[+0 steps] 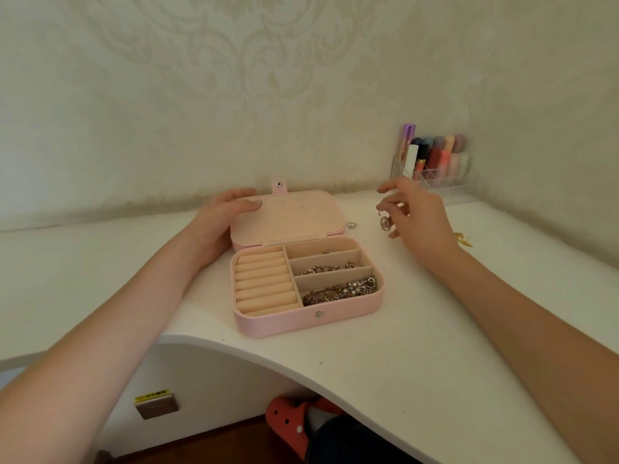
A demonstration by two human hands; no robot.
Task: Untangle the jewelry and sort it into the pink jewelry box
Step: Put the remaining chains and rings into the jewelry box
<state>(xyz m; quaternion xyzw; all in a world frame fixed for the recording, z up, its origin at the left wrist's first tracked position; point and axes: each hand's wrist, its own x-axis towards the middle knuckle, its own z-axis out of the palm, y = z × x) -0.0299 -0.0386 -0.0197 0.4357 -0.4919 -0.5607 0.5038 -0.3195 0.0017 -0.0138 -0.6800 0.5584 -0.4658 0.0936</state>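
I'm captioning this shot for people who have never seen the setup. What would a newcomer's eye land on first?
First the open pink jewelry box at the middle of the white desk, its right compartments holding tangled chains while the ring rolls on the left sit bare. Next the right hand, pinching a small dangling pendant just right of the box, and the left hand resting on the lid's left edge.

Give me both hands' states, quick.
Left hand: open, fingers resting on the box lid.
Right hand: pinching a small pendant.
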